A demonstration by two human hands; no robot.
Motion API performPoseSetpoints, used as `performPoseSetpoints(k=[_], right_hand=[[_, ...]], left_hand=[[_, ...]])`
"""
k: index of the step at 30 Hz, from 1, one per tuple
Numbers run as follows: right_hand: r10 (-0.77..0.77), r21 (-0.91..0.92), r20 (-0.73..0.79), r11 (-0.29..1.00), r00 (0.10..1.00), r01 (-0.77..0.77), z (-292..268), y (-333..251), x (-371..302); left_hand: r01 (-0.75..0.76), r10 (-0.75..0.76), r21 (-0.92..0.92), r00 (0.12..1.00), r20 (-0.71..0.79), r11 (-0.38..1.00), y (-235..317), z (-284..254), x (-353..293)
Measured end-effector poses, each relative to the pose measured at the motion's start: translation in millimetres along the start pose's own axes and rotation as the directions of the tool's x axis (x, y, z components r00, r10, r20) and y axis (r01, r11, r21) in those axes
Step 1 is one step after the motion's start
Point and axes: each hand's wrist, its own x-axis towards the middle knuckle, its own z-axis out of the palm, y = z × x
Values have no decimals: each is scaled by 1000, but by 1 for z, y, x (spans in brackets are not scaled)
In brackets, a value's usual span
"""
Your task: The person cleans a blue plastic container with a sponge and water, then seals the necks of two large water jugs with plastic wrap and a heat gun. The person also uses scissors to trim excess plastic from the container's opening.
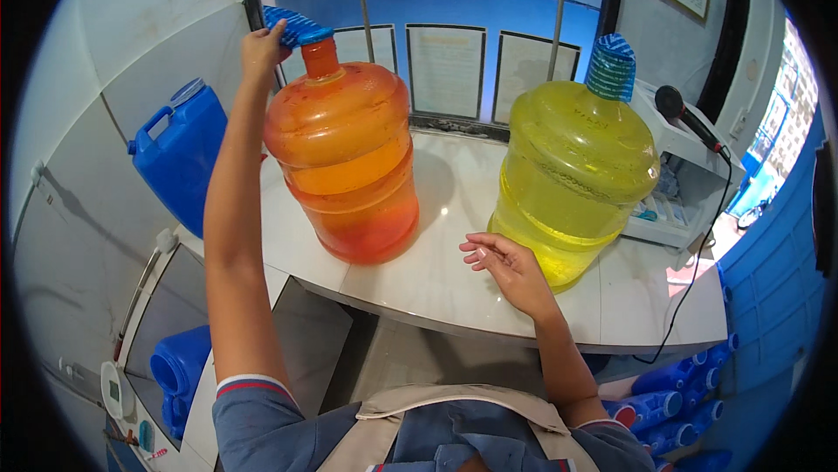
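Note:
On the white counter stand two large round water jugs. The left one, an orange jug, has a blue cap on its neck. A blue patterned plastic shrink seal lies over that cap and sticks out to the left. My left hand pinches the seal's loose end, arm stretched far forward. The right one, a yellow jug, wears a similar blue seal upright around its neck. My right hand hovers in front of the yellow jug's base, fingers apart and slightly bent, holding nothing.
A black heat gun or similar corded tool rests on a white shelf unit at right, its cord hanging down. Blue containers stand at left, one a jerrycan. Several blue bottles lie lower right. A glass window backs the counter.

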Motion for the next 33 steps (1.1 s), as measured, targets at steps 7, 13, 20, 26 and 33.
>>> performPoseSetpoints(k=[7, 13, 20, 26, 33], right_hand=[[16, 10, -8, 1000, 1000, -16, -6, 6, -1], [36, 18, 45, 999, 998, -37, -1, 7, 0], [13, 43, 90, 999, 996, -17, 3, 13, 4], [7, 54, 174, 998, 985, -17, 15, 14, 29], [-46, 65, 223, 997, 974, 32, 24, 0, 46]], left_hand=[[70, -84, 82, 979, 185, 994, 35, -18, 6], [-71, 38, 285, 992, 123, 956, 20, 11, -11], [-255, 215, 92, 925, 314, 963, 4, 13, -24], [-360, 380, 327, 925, 3, 874, -18, 44, -57], [-313, 190, 299, 907, 376, 902, -34, 12, -42]])
